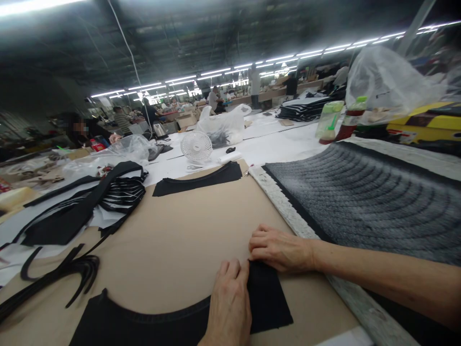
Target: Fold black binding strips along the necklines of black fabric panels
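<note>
A curved black fabric piece (pixel 144 329) lies flat on the brown board at the near edge, its concave rim facing away from me. My left hand (pixel 230 300) presses on it right of the middle, fingers bent down at the curved rim. Just beyond, my right hand (pixel 277 247) is closed at the upper corner of the same piece, its fingertips curled against the edge. What exactly the fingertips pinch is hidden under both hands. Another curved black piece (pixel 201 179) rests at the board's far edge, apart from my hands.
A wooden-framed mesh screen (pixel 298 211) stands along the right. Black strips (pixel 72 269) and stacked black pieces (pixel 82 206) lie left. Beyond the brown board (pixel 173 235) are a white fan (pixel 196 146), plastic bags, bottles (pixel 329 122) and a yellow box (pixel 425 125). Other people sit farther back.
</note>
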`<act>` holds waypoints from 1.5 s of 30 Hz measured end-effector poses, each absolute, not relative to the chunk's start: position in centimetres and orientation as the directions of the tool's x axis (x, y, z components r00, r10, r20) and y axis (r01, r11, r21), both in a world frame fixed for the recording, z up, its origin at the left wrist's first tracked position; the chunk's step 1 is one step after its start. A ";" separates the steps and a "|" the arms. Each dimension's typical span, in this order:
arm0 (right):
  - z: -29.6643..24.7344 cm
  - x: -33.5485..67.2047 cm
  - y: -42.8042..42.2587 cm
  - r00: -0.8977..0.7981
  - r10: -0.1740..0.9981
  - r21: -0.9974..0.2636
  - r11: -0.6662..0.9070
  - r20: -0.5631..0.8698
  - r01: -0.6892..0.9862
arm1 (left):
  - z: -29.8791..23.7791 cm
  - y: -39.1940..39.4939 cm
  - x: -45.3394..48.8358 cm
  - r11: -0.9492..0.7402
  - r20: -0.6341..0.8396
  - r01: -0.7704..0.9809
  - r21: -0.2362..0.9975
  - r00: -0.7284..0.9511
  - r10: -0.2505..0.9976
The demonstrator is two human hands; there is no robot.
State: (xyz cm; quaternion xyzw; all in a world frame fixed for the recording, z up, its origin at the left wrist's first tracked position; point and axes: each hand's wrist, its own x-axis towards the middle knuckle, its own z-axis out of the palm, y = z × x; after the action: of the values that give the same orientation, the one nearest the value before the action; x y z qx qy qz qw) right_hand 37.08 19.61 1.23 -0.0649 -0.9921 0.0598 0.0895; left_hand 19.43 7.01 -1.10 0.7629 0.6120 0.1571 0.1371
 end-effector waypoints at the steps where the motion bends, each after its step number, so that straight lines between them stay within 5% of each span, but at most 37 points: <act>1: 1.2 37.1 19.6 -0.976 0.139 -0.128 0.985 0.170 0.118 | -1.0 7.0 19.4 -0.212 0.053 0.899 0.383 0.208 0.977; 8: 1.8 37.5 19.7 -0.964 0.200 -0.144 0.974 0.173 0.176 | -1.2 6.8 19.6 -0.244 0.007 0.937 0.249 0.250 0.968; 30: 2.0 38.6 20.0 -0.981 0.132 -0.061 0.990 0.144 0.124 | -4.9 6.6 20.2 -0.288 0.355 0.952 0.106 0.234 0.905; 36: 3.0 37.5 17.9 -0.931 0.318 -0.099 0.947 0.178 0.305 | -5.5 6.1 20.8 -0.258 0.407 0.963 0.073 0.207 0.889; 45: 1.9 37.2 15.4 -0.890 0.426 -0.186 0.899 0.166 0.396 | -6.3 4.1 19.6 -0.329 0.640 0.944 0.022 0.239 0.730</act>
State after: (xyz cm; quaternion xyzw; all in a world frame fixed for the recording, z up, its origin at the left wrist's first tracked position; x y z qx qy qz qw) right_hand 37.16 15.35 1.91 -0.2118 -0.9692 0.0738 0.1015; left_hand 19.60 4.06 -6.35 0.7643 0.5476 0.2835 -0.1886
